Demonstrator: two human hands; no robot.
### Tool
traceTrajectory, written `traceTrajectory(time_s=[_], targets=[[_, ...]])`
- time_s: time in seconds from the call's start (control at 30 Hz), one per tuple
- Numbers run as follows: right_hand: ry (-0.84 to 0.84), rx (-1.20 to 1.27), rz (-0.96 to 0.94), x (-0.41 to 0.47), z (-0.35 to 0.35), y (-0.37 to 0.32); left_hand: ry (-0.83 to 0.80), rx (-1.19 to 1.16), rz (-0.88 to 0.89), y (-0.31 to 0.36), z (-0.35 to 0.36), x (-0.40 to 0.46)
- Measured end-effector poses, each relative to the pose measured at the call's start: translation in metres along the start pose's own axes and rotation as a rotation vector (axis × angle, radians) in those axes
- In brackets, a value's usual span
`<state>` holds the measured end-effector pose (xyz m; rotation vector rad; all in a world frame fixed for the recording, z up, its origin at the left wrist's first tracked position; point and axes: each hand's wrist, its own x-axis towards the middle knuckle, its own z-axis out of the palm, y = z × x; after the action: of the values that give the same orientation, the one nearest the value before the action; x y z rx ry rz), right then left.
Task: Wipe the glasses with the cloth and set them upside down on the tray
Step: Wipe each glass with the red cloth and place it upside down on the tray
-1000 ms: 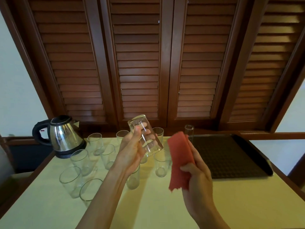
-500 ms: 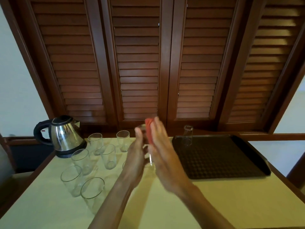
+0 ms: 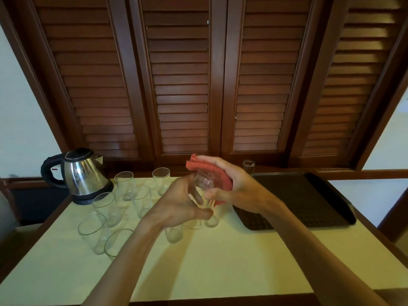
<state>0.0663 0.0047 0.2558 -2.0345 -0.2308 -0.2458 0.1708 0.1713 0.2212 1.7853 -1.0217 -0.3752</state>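
A glass (image 3: 204,184) is gripped by the left hand (image 3: 176,206), fingers curled round it, above the worktop (image 3: 220,261). The red cloth (image 3: 207,171) is pressed over it by the right hand (image 3: 234,184), curled. The glass should be turned steadily inside the cloth, then inverted onto the tray (image 3: 309,195) at three o'clock.

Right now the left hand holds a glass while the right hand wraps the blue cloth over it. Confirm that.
Wrong in one respect: the cloth is red, not blue, as the head view shows. The left hand holds a glass while the right hand wraps the cloth over it.
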Motion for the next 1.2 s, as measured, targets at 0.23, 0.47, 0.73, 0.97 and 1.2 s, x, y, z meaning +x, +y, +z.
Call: traceTrajectory(time_s=[0.23, 0.47, 0.73, 0.97, 1.2], targets=[[0.111, -0.232, -0.217, -0.008, -0.004, 0.019, 0.137, 0.176, -0.017, -0.005, -0.002, 0.014], [0.210, -0.226, -0.286, -0.014, -0.006, 0.039, 0.187, 0.118, -0.047, -0.001, 0.013, 0.020], [0.252, -0.215, -0.263, -0.028, -0.027, 0.047, 0.243, 0.044, -0.092, -0.005, 0.037, 0.034], [0.602, -0.122, 0.119, -0.057, -0.065, 0.151, 0.254, -0.200, -0.195, -0.008, 0.071, 0.046], [0.393, -0.828, 0.440, -0.104, -0.056, 0.264, 0.233, -0.402, -0.277, -0.010, 0.108, 0.074]])
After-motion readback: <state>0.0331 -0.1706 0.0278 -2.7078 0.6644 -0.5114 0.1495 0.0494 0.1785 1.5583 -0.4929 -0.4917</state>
